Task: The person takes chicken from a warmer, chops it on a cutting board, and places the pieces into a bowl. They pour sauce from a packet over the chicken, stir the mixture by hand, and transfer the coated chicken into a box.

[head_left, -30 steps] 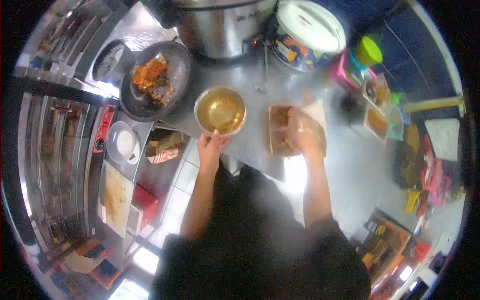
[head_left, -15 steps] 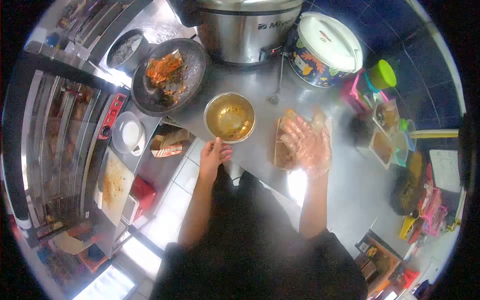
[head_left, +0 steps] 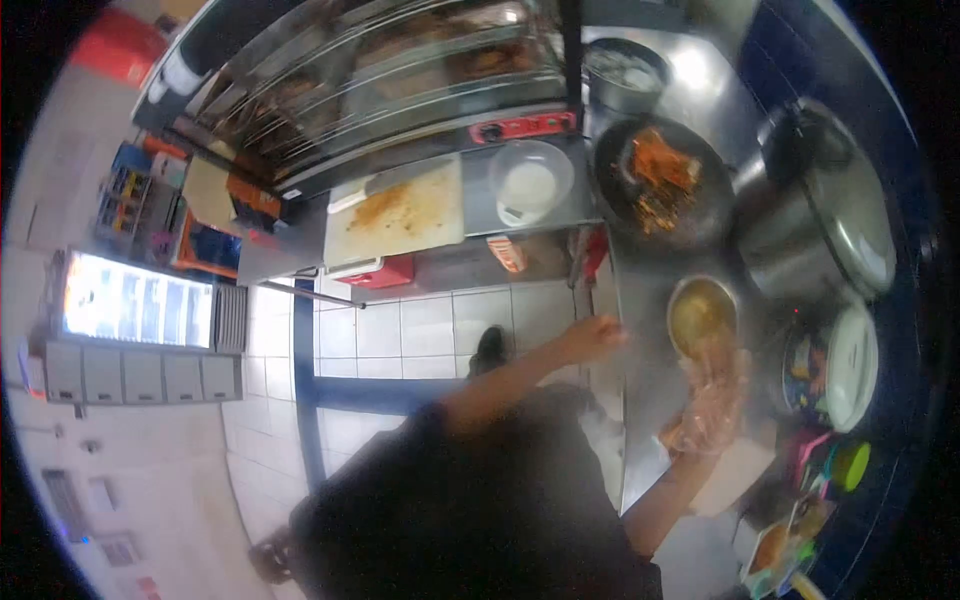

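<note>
My left hand (head_left: 597,338) is in the air over the counter's front edge, left of the metal bowl (head_left: 703,318); its fingers are curled, and what they hold, if anything, is too blurred to tell. A clear plastic glove covers my right hand (head_left: 717,398), which is at the near rim of the bowl with its fingers blurred. Yellowish contents show inside the bowl. A box or tray (head_left: 737,470) is partly hidden beneath my right hand and wrist. Beyond the bowl, a dark pan (head_left: 610,190) holds reddish-orange food (head_left: 662,162).
A large steel cooker (head_left: 800,240) and a white-lidded container (head_left: 851,368) stand at the right. On the left counter are a stained cutting board (head_left: 440,215), a knife and a clear bowl (head_left: 553,180). A glass food cabinet (head_left: 400,70) stands behind them.
The view has turned left. My left hand has come away from the bowl's rim, and my gloved right hand has moved from the box to the bowl.
</note>
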`<state>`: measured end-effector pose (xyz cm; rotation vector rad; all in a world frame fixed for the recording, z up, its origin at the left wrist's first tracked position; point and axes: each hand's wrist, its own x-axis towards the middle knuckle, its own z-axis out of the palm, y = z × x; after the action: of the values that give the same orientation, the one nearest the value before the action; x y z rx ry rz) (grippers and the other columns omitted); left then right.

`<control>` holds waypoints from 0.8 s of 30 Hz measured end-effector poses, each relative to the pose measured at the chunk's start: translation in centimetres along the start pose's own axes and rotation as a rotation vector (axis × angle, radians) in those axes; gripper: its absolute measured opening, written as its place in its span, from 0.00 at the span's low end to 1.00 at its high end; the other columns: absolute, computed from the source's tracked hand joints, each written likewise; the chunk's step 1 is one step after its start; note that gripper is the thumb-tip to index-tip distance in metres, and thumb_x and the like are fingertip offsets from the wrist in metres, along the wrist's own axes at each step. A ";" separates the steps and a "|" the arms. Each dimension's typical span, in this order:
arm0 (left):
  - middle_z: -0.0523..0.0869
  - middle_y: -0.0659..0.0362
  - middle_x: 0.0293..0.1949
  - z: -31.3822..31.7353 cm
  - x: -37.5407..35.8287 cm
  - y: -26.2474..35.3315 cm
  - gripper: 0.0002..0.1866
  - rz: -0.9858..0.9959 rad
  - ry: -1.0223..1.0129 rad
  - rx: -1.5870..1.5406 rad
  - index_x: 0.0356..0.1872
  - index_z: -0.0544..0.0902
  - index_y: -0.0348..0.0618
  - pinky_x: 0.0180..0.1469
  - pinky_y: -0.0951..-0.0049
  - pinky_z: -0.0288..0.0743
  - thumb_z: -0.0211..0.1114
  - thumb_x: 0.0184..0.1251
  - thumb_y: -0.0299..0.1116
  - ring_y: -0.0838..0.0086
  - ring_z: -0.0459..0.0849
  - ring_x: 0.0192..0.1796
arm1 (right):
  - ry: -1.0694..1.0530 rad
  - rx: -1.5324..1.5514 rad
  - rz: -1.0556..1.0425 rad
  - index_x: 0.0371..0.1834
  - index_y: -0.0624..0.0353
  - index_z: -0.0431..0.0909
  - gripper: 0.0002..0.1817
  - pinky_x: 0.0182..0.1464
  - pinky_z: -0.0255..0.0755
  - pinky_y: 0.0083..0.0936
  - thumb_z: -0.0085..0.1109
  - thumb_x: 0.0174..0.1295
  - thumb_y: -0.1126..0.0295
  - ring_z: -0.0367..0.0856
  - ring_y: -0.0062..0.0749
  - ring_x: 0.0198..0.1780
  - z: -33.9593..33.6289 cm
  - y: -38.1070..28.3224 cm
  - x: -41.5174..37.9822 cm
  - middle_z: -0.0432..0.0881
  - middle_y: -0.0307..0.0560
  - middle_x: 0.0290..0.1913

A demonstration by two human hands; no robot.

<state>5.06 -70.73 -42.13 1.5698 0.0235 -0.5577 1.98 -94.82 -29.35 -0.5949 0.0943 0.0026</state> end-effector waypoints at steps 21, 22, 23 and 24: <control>0.89 0.48 0.45 -42.3 -27.4 -9.1 0.19 -0.125 0.728 0.102 0.53 0.82 0.39 0.50 0.64 0.80 0.62 0.72 0.43 0.60 0.88 0.49 | -1.168 -2.476 0.229 0.60 0.58 0.77 0.23 0.63 0.72 0.41 0.57 0.63 0.62 0.78 0.52 0.62 28.0 51.6 15.0 0.79 0.58 0.61; 0.88 0.48 0.46 -42.4 -27.5 -9.6 0.19 -0.147 0.737 0.110 0.53 0.83 0.39 0.51 0.64 0.80 0.62 0.72 0.43 0.59 0.88 0.50 | -1.190 -2.441 0.025 0.58 0.58 0.79 0.23 0.61 0.73 0.41 0.58 0.62 0.60 0.80 0.51 0.59 23.7 52.3 16.0 0.81 0.57 0.59; 0.88 0.47 0.46 -42.6 -27.4 -9.4 0.19 -0.160 0.709 0.133 0.53 0.83 0.39 0.53 0.64 0.79 0.62 0.72 0.44 0.59 0.88 0.50 | -1.202 -2.392 -0.174 0.56 0.58 0.80 0.22 0.59 0.75 0.40 0.58 0.62 0.59 0.82 0.50 0.56 21.1 52.5 16.5 0.82 0.56 0.56; 0.88 0.47 0.46 -42.5 -27.2 -10.0 0.19 -0.157 0.701 0.124 0.53 0.83 0.39 0.53 0.64 0.79 0.62 0.72 0.44 0.59 0.88 0.50 | -1.199 -2.405 -0.167 0.56 0.58 0.80 0.22 0.59 0.75 0.40 0.58 0.62 0.59 0.82 0.50 0.56 22.7 52.1 16.4 0.82 0.56 0.56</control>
<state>-8.15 -21.00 -42.88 1.8275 0.6560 -0.1058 18.72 -39.36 -41.29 -2.8655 -1.3480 0.3505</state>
